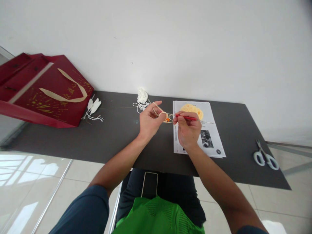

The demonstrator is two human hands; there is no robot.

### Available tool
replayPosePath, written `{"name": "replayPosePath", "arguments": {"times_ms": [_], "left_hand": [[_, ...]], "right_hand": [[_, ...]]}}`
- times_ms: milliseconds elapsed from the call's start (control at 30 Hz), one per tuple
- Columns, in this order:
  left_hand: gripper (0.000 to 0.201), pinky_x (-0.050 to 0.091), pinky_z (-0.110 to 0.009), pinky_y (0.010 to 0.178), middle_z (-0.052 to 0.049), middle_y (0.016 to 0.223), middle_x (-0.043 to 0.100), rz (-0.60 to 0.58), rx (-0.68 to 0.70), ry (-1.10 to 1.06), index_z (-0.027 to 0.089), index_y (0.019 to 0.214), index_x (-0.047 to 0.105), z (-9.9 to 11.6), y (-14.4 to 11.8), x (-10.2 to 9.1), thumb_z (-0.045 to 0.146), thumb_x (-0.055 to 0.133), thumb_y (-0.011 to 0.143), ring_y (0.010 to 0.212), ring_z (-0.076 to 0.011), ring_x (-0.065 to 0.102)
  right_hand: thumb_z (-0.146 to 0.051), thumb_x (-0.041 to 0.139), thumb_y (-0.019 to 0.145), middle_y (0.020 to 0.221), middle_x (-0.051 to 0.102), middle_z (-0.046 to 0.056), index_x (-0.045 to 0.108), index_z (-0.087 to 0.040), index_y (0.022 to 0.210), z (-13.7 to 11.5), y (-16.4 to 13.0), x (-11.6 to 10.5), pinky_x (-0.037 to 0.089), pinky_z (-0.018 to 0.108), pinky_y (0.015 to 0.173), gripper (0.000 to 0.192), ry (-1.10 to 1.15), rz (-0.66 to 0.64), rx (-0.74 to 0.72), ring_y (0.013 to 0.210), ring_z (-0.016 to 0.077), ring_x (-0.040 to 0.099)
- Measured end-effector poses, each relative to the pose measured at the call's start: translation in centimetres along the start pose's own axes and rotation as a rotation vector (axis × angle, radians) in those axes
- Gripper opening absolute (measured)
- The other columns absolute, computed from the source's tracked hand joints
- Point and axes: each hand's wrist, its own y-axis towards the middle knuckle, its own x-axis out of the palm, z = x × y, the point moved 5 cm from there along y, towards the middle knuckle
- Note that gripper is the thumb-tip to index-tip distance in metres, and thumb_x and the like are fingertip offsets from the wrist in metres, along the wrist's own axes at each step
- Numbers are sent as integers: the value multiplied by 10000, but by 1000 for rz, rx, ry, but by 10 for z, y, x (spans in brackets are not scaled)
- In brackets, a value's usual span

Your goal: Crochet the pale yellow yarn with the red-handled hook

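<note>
My left hand (151,119) is closed on a small crochet piece (167,119) in cream and orange, pinched between thumb and fingers. Light yarn runs over its raised index finger. In my right hand (189,129) is a crochet hook (191,118) with a red grip and metal ends, held like a pen. Its left end reaches to the crochet piece, where loops of yarn stretch between the two hands; whether the tip is inside a loop is too small to tell. Behind my left hand lies a tangled ball of white yarn (142,96).
Printed sheets (212,112) lie under my right hand, with a round yellow piece (198,111) on them. Scissors (265,156) rest at the right end of the dark table (117,130). A red gift bag (56,94) and white pieces with strings (94,106) are at left. A phone (149,184) lies on my lap.
</note>
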Motion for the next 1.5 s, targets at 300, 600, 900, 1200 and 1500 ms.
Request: {"name": "replayPosePath", "arguments": {"times_ms": [300,600,900,1200,1500], "left_hand": [[377,496,-248,659,42,723,662,120,30,46,209,1095,713,-2,-3,-5,171,762,724,632,-100,601],[350,527,-264,694,30,712,716,169,-40,-59,187,1070,698,-9,0,-6,179,762,725,633,-112,656],[466,502,-267,752,11,717,744,49,-226,-383,139,1114,708,-18,2,3,130,823,664,631,-100,658],[539,469,-286,807,11,720,711,-64,-413,-555,113,1186,687,-19,4,8,93,796,659,682,-103,641],[608,474,-273,765,66,630,664,-135,-341,-421,124,1201,701,-17,6,6,100,842,611,614,-84,615]], "right_hand": [[-230,773,859,994,787,-1,766,-307,919,-10,-15,6,650,369,705,99,-144,-10,-117,731,156,742],[-176,735,877,1105,819,2,801,-384,1043,-12,-22,7,666,459,883,274,-387,-173,-319,957,224,781],[-118,738,870,1130,820,1,802,-358,1082,-10,-16,8,657,385,919,327,-406,-200,-382,998,198,790],[-178,770,857,1105,821,-21,815,-368,1016,0,-13,7,666,409,909,252,-264,-164,-200,976,204,789],[-233,782,846,933,785,-23,738,-273,907,11,5,-2,594,263,654,85,-41,-36,53,683,100,708]]}}
